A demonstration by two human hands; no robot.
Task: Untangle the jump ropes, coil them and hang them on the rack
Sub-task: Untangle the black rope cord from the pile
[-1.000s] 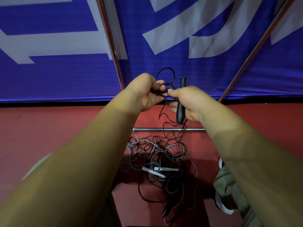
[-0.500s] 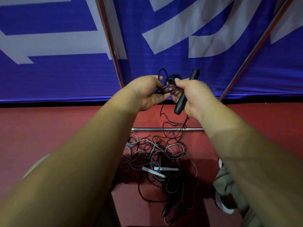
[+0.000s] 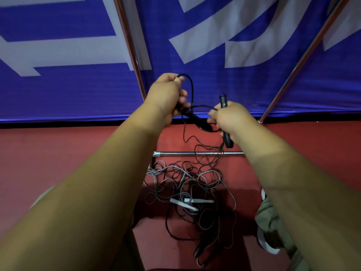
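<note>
My left hand is raised in front of the blue banner and grips a loop of black jump rope cord. A hand's width to its right, my right hand holds a black rope handle upright and pinches the same cord. A second black handle hangs between my hands. From there thin cord trails down to a tangled pile of black and grey ropes on the red floor. Two white handles lie in that pile.
The rack's chrome base bar lies across the floor just behind the pile, and two slanted chrome poles rise against the blue banner. A shoe and trouser leg stand right of the pile.
My hands have drawn apart: the left rose and pulled a cord loop upward, the right dropped slightly and turned its handle upright. The second black handle now hangs between them.
</note>
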